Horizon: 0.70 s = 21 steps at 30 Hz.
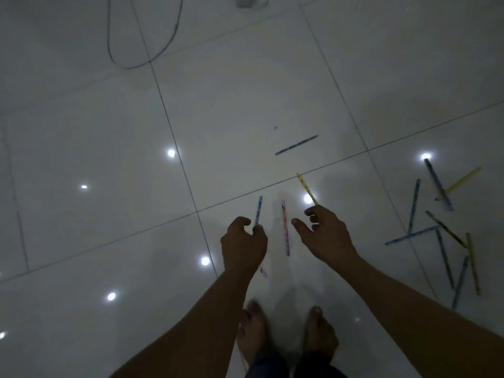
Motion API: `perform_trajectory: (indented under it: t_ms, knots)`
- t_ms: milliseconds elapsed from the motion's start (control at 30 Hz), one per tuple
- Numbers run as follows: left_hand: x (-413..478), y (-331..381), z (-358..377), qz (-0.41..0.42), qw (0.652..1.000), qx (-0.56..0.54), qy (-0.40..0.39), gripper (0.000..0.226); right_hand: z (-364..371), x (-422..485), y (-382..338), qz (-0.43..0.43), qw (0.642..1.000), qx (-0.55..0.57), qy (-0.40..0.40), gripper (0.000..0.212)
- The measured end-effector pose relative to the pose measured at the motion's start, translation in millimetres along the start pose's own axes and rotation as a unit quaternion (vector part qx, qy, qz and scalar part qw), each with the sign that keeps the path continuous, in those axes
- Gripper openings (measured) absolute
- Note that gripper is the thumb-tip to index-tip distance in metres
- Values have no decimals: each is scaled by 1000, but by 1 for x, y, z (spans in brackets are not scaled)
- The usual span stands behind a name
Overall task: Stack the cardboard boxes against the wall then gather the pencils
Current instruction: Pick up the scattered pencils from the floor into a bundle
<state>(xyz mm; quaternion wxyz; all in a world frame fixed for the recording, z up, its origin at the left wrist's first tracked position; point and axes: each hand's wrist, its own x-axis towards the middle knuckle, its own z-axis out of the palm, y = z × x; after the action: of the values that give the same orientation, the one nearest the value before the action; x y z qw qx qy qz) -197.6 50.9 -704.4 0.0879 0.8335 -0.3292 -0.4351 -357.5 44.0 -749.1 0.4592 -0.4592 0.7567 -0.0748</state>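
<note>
Pencils lie scattered on the white tiled floor. My left hand grips a blue pencil, whose far end points away from me. My right hand has its thumb spread and its index finger curled on the near end of a yellow pencil. A pink pencil lies on the floor between the two hands, touching neither. Another blue pencil lies farther ahead. No cardboard box is in view.
Several more blue and yellow pencils lie crossed in a loose heap at the right. A grey cable loops across the tiles at the top left, with a white object at the top edge. My bare feet stand below the hands.
</note>
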Motion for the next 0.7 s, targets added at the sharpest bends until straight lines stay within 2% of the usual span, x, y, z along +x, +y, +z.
perform_trajectory:
  t_ms: [200, 367, 533, 700]
  knots:
    - [49, -16, 28, -19, 999, -25, 5, 32, 33, 45, 20, -11, 999, -46, -16, 48]
    - [75, -35, 41, -51, 997, -52, 9, 29, 52, 67, 26, -43, 994, -90, -35, 38]
    - [97, -50, 49, -64, 997, -48, 18, 28, 71, 88, 30, -40, 994, -95, -44, 43]
    - [127, -51, 54, -14, 999, -27, 30, 25, 87, 111, 34, -23, 997, -74, -24, 39]
